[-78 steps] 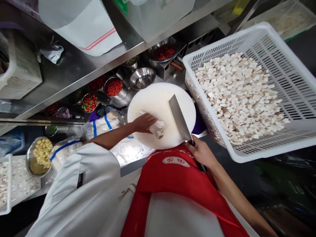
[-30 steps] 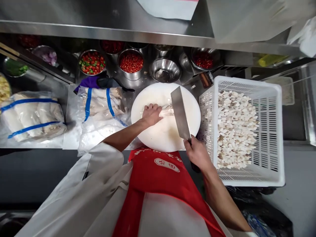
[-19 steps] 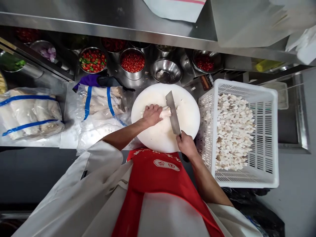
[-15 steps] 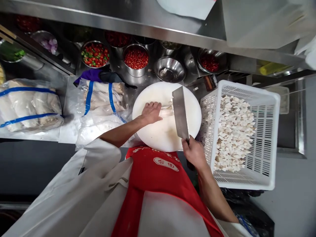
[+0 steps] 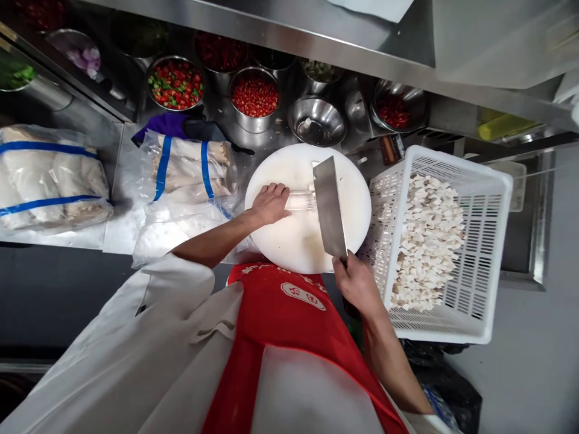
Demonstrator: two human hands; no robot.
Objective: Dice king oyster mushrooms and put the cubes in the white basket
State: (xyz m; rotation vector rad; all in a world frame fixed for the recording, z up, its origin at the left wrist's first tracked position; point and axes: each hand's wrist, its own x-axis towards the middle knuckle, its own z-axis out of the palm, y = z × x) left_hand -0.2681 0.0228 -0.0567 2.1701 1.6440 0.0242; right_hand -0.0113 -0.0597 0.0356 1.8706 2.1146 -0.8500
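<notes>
On a round white cutting board (image 5: 275, 247) lie pale mushroom strips (image 5: 302, 201), laid side by side. My left hand (image 5: 271, 204) presses on their left end, with the fingers partly curled over them. A wide cleaver (image 5: 332, 211) stands across their right end, gripped by the handle in my right hand (image 5: 358, 283). A few cut bits show near the blade's upper edge; whatever lies right behind the blade is hidden. To the right of the board, a white plastic basket (image 5: 494, 253) holds a heap of mushroom chunks (image 5: 429, 241).
Left of the board are a plastic bag of whole mushrooms (image 5: 185, 172) and another taped bag (image 5: 49, 175). Steel bowls of chopped chillies (image 5: 256, 96) and a nearly bare steel bowl (image 5: 323, 126) stand behind. A steel shelf (image 5: 271, 42) overhangs the back.
My left hand has drawn slightly left along the strips, so a longer stretch shows between it and the blade. The cleaver stays at nearly the same spot. The view has shifted a little.
</notes>
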